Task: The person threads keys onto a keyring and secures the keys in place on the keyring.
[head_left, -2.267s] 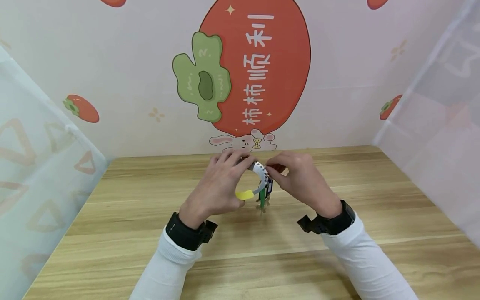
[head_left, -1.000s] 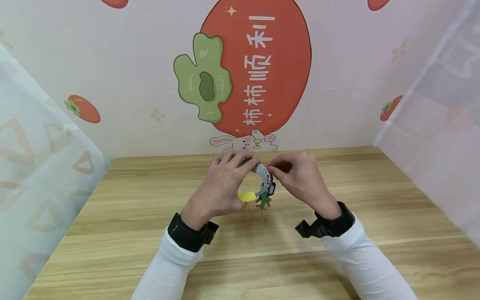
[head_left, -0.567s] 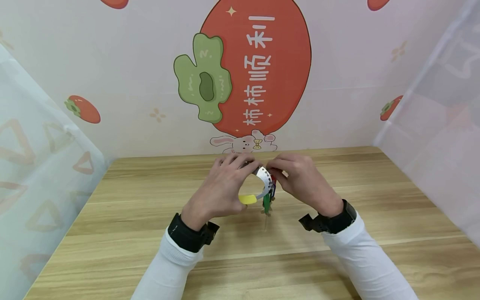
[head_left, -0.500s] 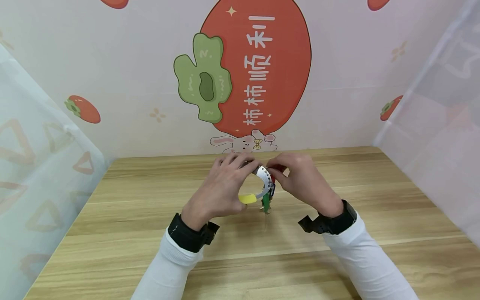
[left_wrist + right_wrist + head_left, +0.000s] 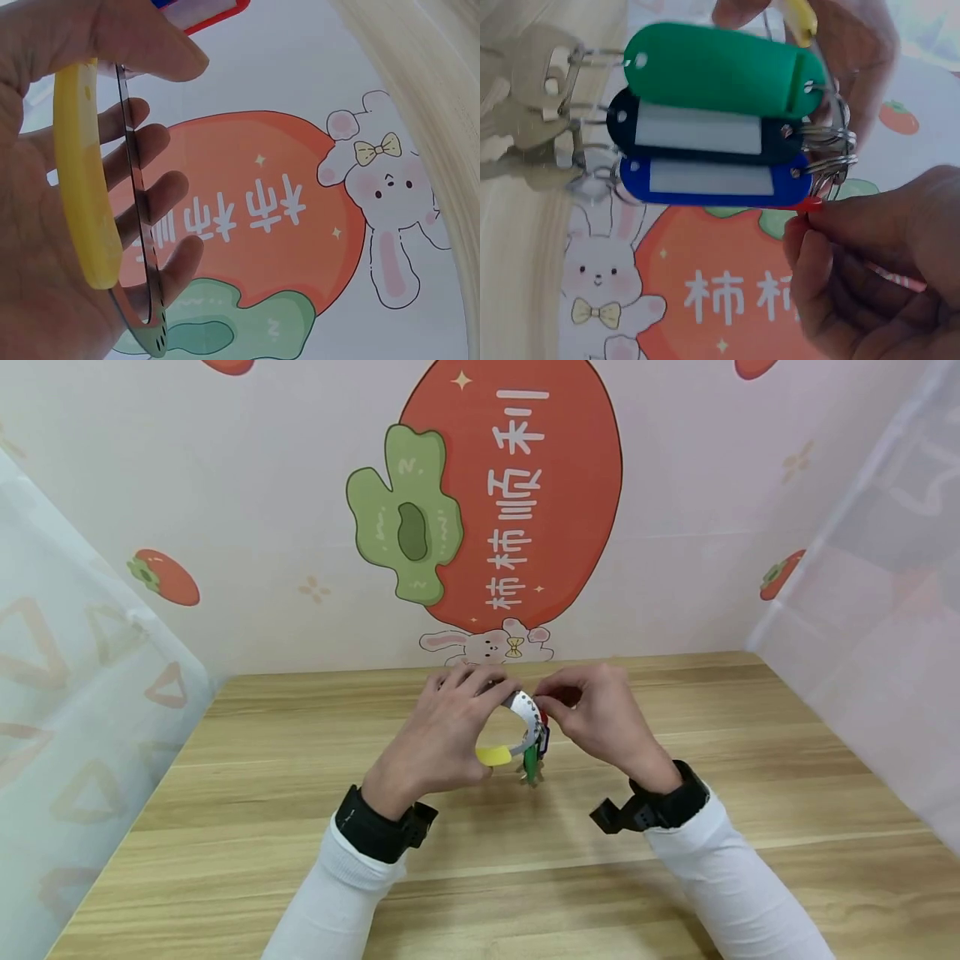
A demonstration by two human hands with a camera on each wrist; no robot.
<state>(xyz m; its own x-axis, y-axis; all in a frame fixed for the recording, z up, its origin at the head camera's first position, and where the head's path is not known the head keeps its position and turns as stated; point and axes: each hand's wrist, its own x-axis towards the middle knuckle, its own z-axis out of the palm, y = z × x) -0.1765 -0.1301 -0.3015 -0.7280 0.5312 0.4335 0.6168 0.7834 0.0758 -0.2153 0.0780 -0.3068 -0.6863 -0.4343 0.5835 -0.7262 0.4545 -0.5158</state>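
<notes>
In the head view my left hand holds a round key hoop with a yellow grip and a grey metal band pierced with small holes. Its thumb and fingers spread around the hoop. From the band hang a green key tag, a black key tag and a blue key tag on split rings. Metal keys dangle from the tags' other ends. Thumb and forefinger of my right hand pinch the end of a red key tag, right at the band; the blue tag mostly hides it.
Below the hands lies a wooden tabletop. A printed backdrop with a big persimmon and a rabbit stands behind, and pale side sheets flank the table. Both wrists wear black straps with small cameras.
The hoop and left hand have shifted slightly right since the first frame. The hanging tags sway a little, and the red tag shows beside the right fingertips, which keep pinching at the band.
</notes>
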